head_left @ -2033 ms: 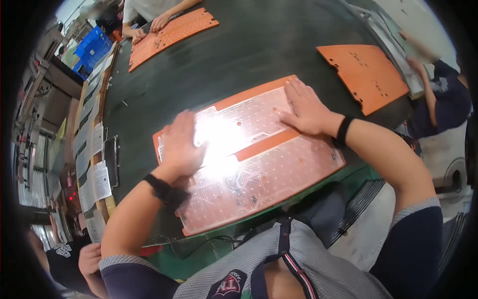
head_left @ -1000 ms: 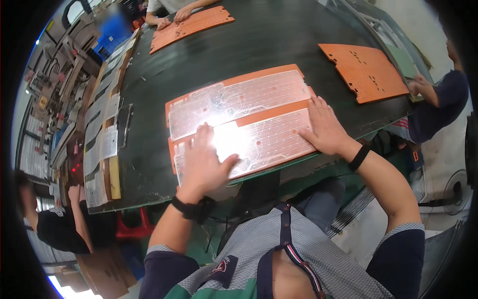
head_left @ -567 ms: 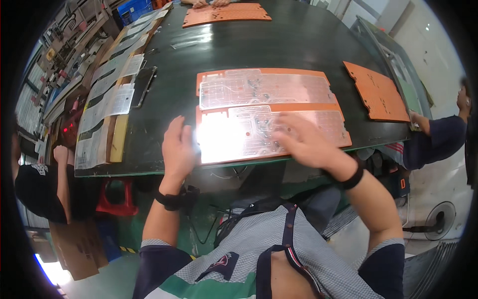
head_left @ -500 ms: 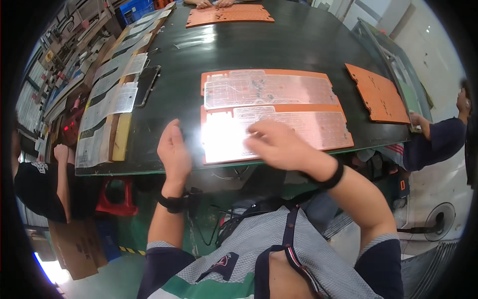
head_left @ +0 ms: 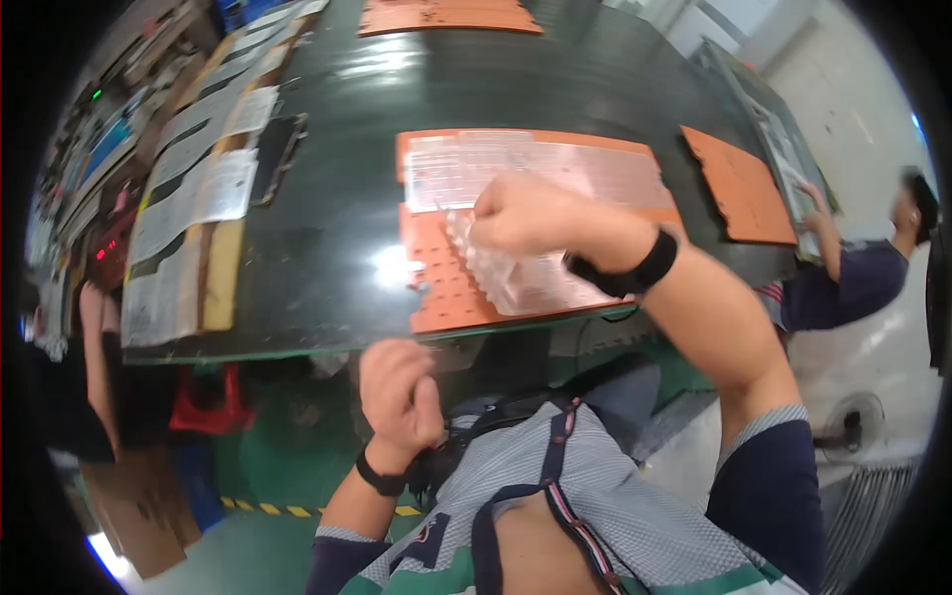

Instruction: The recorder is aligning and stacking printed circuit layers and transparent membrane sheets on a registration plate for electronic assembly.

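An orange perforated board (head_left: pixel 436 310) lies on the table in front of me. A clear, thin plastic sheet with printed lines (head_left: pixel 436 178) covers its far half. My right hand (head_left: pixel 526 213) is closed on the left edge of a second clear plastic sheet (head_left: pixel 531 288). That sheet is bent up off the near half, with a bumpy, curled edge, and its right part still rests on the board. The fingertips are partly hidden. My left hand (head_left: pixel 402 392) hangs just off the table's near edge, its fingers curled in, somewhat blurred, with nothing seen in it.
Another orange board (head_left: pixel 739 183) lies at the right, and one (head_left: pixel 451 14) at the far end. Flat printed sheets (head_left: pixel 178 223) line the left edge beside a dark phone-like slab (head_left: pixel 281 159). Co-workers sit at right (head_left: pixel 853 283) and left (head_left: pixel 74 367).
My right hand has taken hold of the near sheet's left edge and lifted it, baring the board's holes. My left hand has dropped toward me, off the table, and its fingers have curled.
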Demonstrator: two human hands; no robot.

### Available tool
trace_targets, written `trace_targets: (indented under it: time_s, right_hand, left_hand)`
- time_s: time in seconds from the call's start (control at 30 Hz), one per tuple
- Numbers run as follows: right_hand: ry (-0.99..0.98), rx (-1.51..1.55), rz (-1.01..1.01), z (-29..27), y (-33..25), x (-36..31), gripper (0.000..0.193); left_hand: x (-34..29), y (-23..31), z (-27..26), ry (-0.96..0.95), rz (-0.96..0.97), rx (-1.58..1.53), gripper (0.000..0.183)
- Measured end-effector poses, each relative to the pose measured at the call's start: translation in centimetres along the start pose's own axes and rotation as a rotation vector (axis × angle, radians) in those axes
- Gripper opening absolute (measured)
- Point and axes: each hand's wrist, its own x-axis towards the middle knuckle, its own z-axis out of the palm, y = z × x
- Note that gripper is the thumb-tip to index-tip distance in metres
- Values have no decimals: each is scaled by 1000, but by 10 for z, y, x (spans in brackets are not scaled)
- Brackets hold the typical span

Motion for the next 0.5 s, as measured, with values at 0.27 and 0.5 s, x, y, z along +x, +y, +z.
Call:
trace_targets:
  time_s: [0.27, 0.5]
  right_hand:
    - [210, -57, 210, -214, 107, -128, 20]
    - [678, -206, 591, -291, 104, -282, 18]
  left_hand:
    - [41, 52, 132, -520, 46, -689, 16]
    - [64, 133, 310, -753, 82, -1040, 25]
